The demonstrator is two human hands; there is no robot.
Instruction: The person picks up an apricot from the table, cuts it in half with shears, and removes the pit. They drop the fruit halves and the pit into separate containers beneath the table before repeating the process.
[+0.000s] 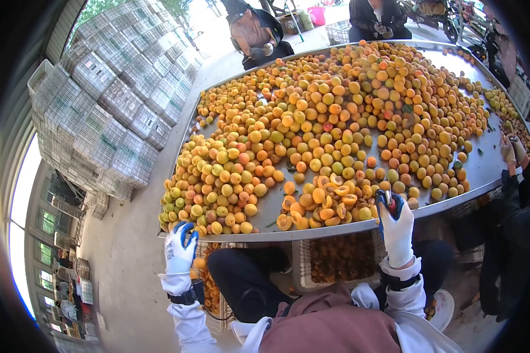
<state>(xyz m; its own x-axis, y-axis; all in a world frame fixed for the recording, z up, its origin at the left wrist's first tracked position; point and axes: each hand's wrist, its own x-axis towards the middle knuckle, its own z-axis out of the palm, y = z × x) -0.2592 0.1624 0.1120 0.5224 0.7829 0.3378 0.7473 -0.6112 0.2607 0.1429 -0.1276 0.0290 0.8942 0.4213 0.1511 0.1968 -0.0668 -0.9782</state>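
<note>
My left hand (181,247), in a white glove with blue fingertips, is at the near left edge of the metal table (271,235), beside a pile of apricots (229,182); its fingers are curled, and whatever they hold is hidden. At the table's near edge to the right, my right hand (396,226) is closed round a small tool (390,200) with a metal tip and a reddish part. Halved apricots (330,200) lie on the tabletop between my hands, nearer to the right one. Whole apricots (335,112) cover much of the table.
Below the table, a crate (303,267) holds dark pieces, and another crate (224,306) stands near my left knee. Stacked crates (112,100) rise at the left. Two people (256,32) sit across the table; another person's hands (514,150) are at the right.
</note>
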